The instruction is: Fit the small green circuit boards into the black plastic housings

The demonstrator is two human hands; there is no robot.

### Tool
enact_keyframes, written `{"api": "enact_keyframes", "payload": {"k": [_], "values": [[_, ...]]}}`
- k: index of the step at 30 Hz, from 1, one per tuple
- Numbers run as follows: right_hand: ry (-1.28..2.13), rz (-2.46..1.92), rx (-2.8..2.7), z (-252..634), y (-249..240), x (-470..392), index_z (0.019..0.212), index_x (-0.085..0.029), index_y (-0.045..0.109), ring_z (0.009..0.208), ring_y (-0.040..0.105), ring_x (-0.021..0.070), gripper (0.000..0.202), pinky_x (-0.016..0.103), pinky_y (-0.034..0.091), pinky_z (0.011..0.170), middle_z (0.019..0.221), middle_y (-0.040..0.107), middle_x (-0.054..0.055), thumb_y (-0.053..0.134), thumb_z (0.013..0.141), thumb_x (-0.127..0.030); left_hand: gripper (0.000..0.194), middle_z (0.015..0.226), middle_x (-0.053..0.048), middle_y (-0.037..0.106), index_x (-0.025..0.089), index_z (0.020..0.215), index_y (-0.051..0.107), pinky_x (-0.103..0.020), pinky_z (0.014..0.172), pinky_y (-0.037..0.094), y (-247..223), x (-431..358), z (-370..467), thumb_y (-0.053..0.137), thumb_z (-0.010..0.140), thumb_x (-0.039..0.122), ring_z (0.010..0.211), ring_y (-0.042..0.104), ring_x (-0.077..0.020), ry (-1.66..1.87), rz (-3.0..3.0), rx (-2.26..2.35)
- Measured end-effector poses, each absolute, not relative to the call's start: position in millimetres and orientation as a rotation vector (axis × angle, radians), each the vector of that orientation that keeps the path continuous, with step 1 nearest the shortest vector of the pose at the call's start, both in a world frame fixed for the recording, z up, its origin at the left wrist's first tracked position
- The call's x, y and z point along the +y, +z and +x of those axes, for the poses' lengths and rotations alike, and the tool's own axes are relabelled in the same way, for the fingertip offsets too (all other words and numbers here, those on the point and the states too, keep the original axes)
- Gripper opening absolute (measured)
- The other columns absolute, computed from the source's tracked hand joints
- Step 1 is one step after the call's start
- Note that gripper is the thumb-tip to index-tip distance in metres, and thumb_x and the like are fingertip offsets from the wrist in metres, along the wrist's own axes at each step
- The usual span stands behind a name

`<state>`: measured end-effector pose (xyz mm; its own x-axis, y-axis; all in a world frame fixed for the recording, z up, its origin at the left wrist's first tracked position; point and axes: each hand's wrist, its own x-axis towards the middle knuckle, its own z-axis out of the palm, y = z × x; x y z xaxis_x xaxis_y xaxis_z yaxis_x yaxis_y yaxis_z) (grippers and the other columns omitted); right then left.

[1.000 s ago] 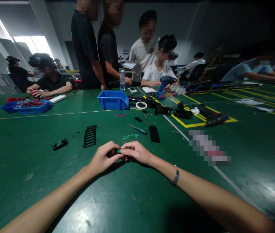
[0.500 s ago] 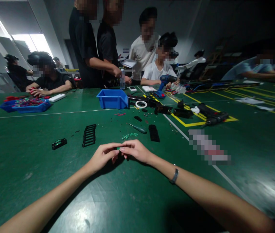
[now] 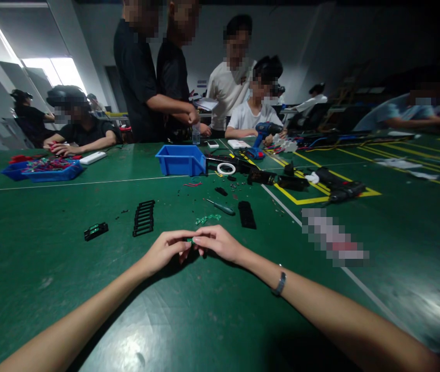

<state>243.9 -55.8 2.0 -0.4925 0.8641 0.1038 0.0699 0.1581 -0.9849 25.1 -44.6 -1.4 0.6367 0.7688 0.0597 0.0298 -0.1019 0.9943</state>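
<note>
My left hand (image 3: 165, 252) and my right hand (image 3: 220, 243) meet just above the table, fingertips pinched together around a small green piece (image 3: 191, 239). It looks like a little circuit board, mostly covered by the thumbs and fingers. Just beyond the hands lies a loose group of similar small green boards (image 3: 208, 219). A screwdriver (image 3: 223, 207) with a dark green handle rests behind them. To the left are a black ladder-like plastic frame (image 3: 143, 218) and a small black holder (image 3: 96, 231) with green pieces in it. A flat black plastic part (image 3: 246, 215) lies to the right.
A blue bin (image 3: 181, 161) stands further back, beside a white tape roll (image 3: 226, 169). Power drills, one blue (image 3: 260, 140) and one black (image 3: 346, 191), are at the right. Tiny parts are scattered mid-table. Several people sit or stand around the green table (image 3: 88, 289).
My hands stay almost still around the green piece. The surroundings sit very slightly lower in the view. Across the table, a standing person's arm has shifted a little to the right.
</note>
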Motion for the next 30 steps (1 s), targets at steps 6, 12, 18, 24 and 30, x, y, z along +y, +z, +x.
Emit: {"api": "enact_keyframes", "payload": {"k": [6, 12, 18, 24, 30], "values": [[1.333, -0.931, -1.753, 244.6, -3.9, -56.4, 0.076, -0.013, 0.07, 0.056, 0.06, 0.0135, 0.046, 0.024, 0.044, 0.057, 0.063, 0.065, 0.002, 0.06, 0.094, -0.054, 0.033, 0.077, -0.004, 0.068, 0.013, 0.119, 0.073, -0.024, 0.059, 0.045, -1.2, -43.4, 27.0, 0.063, 0.091, 0.027, 0.06, 0.056, -0.0128, 0.704, 1.567, 0.661], [1.243, -0.956, -1.775, 240.8, -3.3, -60.6, 0.08, -0.013, 0.071, 0.057, 0.061, 0.0132, 0.045, 0.025, 0.047, 0.059, 0.065, 0.065, 0.002, 0.059, 0.096, -0.053, 0.031, 0.072, -0.004, 0.067, 0.01, 0.115, 0.074, -0.022, 0.057, 0.045, -1.8, -44.0, 27.0, 0.061, 0.092, 0.027, 0.057, 0.057, -0.012, 0.711, 1.533, 0.648], [1.256, -0.943, -1.756, 237.5, -4.1, -62.5, 0.112, -0.013, 0.07, 0.059, 0.063, 0.0141, 0.043, 0.026, 0.05, 0.057, 0.075, 0.069, 0.004, 0.057, 0.097, -0.051, 0.033, 0.077, -0.007, 0.072, 0.01, 0.117, 0.072, -0.027, 0.061, 0.052, -4.4, -44.5, 28.6, 0.061, 0.093, 0.029, 0.059, 0.064, -0.0152, 0.699, 1.482, 0.615], [1.278, -0.914, -1.739, 236.2, -9.2, -60.9, 0.123, -0.014, 0.063, 0.06, 0.063, 0.0143, 0.042, 0.027, 0.052, 0.059, 0.074, 0.067, 0.002, 0.055, 0.099, -0.047, 0.032, 0.08, -0.008, 0.074, 0.011, 0.117, 0.074, -0.027, 0.063, 0.054, -1.0, -45.0, 30.6, 0.061, 0.093, 0.026, 0.062, 0.067, -0.0155, 0.706, 1.47, 0.602], [1.255, -0.907, -1.73, 236.5, -13.1, -60.4, 0.125, -0.012, 0.061, 0.063, 0.064, 0.0147, 0.042, 0.028, 0.052, 0.061, 0.078, 0.067, 0.004, 0.056, 0.099, -0.044, 0.032, 0.084, -0.01, 0.076, 0.01, 0.119, 0.073, -0.028, 0.067, 0.056, 1.9, -46.0, 32.1, 0.059, 0.093, 0.023, 0.067, 0.07, -0.0171, 0.699, 1.459, 0.6]]}}
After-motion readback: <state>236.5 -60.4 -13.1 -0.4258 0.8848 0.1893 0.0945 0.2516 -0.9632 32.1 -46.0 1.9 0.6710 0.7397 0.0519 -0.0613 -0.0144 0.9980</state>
